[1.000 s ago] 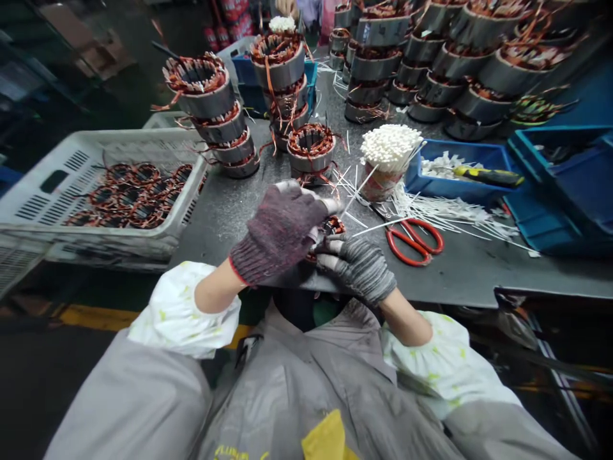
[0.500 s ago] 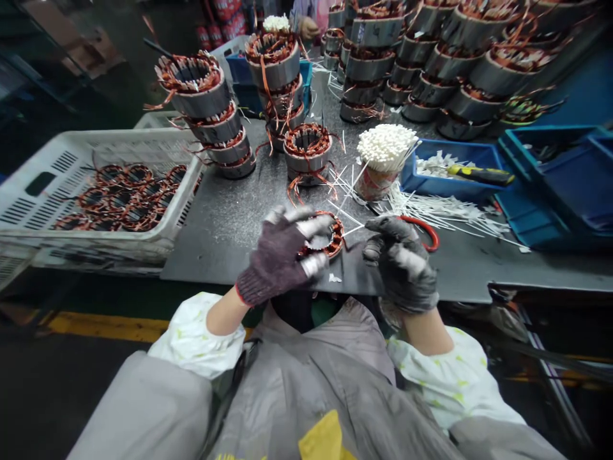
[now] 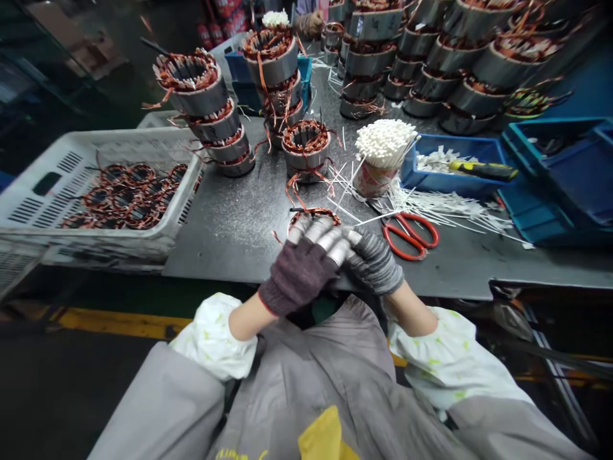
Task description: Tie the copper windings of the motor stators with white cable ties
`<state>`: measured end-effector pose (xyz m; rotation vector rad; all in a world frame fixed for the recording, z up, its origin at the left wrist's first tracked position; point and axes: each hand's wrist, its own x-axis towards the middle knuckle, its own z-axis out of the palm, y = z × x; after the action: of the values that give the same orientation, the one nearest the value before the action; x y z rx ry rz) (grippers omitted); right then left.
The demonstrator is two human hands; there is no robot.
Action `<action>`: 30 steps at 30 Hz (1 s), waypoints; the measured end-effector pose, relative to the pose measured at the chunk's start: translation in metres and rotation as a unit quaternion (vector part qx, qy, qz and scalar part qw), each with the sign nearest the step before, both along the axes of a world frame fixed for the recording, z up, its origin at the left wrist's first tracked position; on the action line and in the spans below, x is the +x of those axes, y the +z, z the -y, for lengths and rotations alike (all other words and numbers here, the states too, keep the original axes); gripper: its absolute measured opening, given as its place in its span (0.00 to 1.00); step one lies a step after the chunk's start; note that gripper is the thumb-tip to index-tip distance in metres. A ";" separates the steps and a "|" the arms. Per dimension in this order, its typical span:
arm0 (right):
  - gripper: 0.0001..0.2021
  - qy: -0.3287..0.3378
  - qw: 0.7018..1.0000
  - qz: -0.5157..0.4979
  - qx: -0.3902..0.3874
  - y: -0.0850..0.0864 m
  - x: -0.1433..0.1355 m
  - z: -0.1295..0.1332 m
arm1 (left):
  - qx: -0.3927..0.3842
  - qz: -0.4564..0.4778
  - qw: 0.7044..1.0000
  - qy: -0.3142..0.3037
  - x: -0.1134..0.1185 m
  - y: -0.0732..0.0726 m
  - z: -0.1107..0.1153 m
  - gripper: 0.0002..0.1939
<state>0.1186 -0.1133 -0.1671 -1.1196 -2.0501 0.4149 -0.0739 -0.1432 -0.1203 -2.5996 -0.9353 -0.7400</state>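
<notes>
My left hand (image 3: 307,263), in a dark purple knit glove with white-wrapped fingertips, lies over the near side of a small wound stator (image 3: 318,214). Its fingers bend down onto the ring of copper wire and hide most of it. My right hand (image 3: 376,259), in a grey glove, has come up against the left fingertips at the ring's right side. Its fingers are drawn together, and what they hold is hidden. Red-handled scissors (image 3: 407,237) lie just right of that hand. A thin white stick (image 3: 378,219) runs beside its fingers.
A cup of white-tipped sticks (image 3: 378,172) stands behind my right hand, with loose sticks beside it. Another stator (image 3: 306,156) and taller stacks (image 3: 230,140) stand behind. A white crate (image 3: 177,223) holds several wound rings. Blue bins (image 3: 450,182) are at right; another person's hand (image 3: 313,24) shows far back.
My right hand has moved left, from beside the scissors to the stator, uncovering the red handles. My left hand has shifted right and now covers more of the ring.
</notes>
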 end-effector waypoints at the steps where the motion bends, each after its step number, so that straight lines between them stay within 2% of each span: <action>1: 0.16 -0.025 0.999 0.005 0.022 0.000 -0.002 0.007 | -0.009 -0.001 1.000 0.014 -0.010 -0.002 -0.011 0.15; 3: 0.17 -0.034 0.996 0.032 0.077 -0.003 -0.006 0.026 | -0.049 0.000 0.999 0.014 -0.026 -0.007 -0.026 0.16; 6: 0.17 0.078 0.984 0.125 0.103 -0.009 0.002 0.050 | -0.122 0.002 0.993 -0.005 -0.039 -0.010 -0.030 0.19; 7: 0.17 0.088 0.978 0.164 0.090 -0.010 0.010 0.053 | -0.138 0.010 0.990 -0.014 -0.040 -0.010 -0.028 0.19; 8: 0.18 0.056 0.975 0.203 0.074 -0.010 0.022 0.054 | -0.151 0.019 0.988 -0.021 -0.041 -0.009 -0.026 0.19; 11: 0.18 -0.186 0.950 0.247 0.041 -0.001 0.064 0.042 | -0.168 0.033 0.985 -0.024 -0.041 -0.007 -0.021 0.17; 13: 0.16 -0.286 0.938 0.192 0.045 0.007 0.086 0.027 | -0.156 0.023 0.987 -0.006 -0.040 -0.009 -0.019 0.14; 15: 0.14 -0.295 0.949 0.106 0.042 0.011 0.096 0.011 | -0.138 0.019 0.990 0.009 -0.039 -0.012 -0.018 0.13; 18: 0.12 -0.274 0.962 -0.013 0.001 0.010 0.093 -0.022 | -0.118 0.037 0.992 0.014 -0.040 -0.014 -0.023 0.12; 21: 0.12 -0.308 0.943 -0.124 -0.009 0.016 0.090 -0.068 | -0.098 0.052 0.994 0.015 -0.043 -0.012 -0.036 0.11; 23: 0.13 -0.334 0.924 -0.188 -0.002 0.028 0.088 -0.097 | -0.090 0.054 0.994 0.019 -0.043 -0.010 -0.045 0.10; 26: 0.13 -0.304 0.925 -0.229 0.011 0.052 0.081 -0.123 | -0.075 0.042 0.996 0.034 -0.041 -0.008 -0.048 0.09; 30: 0.12 -0.234 0.945 -0.227 0.012 0.083 0.078 -0.124 | -0.030 0.016 0.997 0.065 -0.037 -0.009 -0.033 0.10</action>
<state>0.1966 0.0103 -0.0844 -1.3076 -1.3372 0.3629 -0.1105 -0.1101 -0.1296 -2.5553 -1.1410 -0.7330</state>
